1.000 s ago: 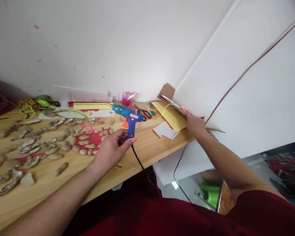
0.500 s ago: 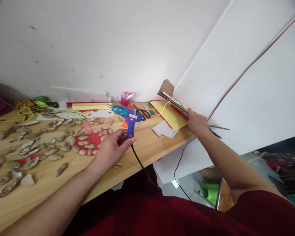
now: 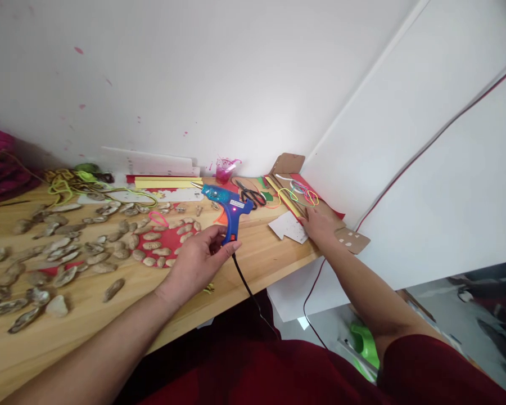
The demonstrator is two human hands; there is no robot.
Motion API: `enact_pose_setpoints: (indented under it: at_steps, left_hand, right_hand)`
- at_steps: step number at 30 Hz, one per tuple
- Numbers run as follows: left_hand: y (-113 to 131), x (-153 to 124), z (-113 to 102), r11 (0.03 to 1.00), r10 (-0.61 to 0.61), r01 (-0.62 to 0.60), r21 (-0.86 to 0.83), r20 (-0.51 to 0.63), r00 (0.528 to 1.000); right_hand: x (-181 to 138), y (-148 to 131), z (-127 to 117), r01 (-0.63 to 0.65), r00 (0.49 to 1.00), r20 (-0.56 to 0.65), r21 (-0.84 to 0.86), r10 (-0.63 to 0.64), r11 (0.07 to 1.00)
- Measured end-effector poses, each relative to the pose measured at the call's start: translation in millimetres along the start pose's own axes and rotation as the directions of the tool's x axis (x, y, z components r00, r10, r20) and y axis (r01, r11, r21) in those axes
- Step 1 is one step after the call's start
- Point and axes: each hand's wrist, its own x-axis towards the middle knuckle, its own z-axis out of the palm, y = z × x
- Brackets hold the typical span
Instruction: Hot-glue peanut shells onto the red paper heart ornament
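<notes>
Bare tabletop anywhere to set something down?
Yes: tabletop between the held glue gun, white scrap and front edge, right of the black cord. Smaller: between the lone peanut and left forearm. Crowded: left, peanut shells; back left, yarn; right end, cardboard by the right hand.

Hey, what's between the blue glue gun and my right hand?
In the head view, a stretch of wooden tabletop, then a white paper scrap next to your right hand.

left hand (image 3: pixel 201 256) curled, right hand (image 3: pixel 321 226) outstretched
</notes>
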Motion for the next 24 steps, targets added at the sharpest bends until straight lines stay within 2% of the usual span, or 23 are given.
enact_pose_setpoints:
  at_steps: [8, 14, 18, 24]
  left_hand:
    - [8, -3, 0, 0.999, -0.010, 0.010, 0.035, 0.008, 1.000]
    - [8, -3, 2, 1.000, -0.004, 0.004, 0.002, 0.017, 1.000]
    - [10, -3, 2, 1.000, -0.027, 0.027, 0.005, 0.021, 0.999]
    - [14, -3, 2, 1.000, -0.022, 0.022, 0.013, 0.006, 1.000]
  right_hand:
    - [16, -5, -8, 0.000, 0.999, 0.051, 0.104, -0.006, 0.995]
    - [40, -27, -11, 0.005, 0.999, 0.037, 0.122, -0.009, 0.993]
    - [56, -38, -19, 0.064, 0.998, 0.013, 0.088, -0.066, 0.994]
    - [71, -32, -36, 0.165, 0.986, -0.007, 0.019, -0.165, 0.986]
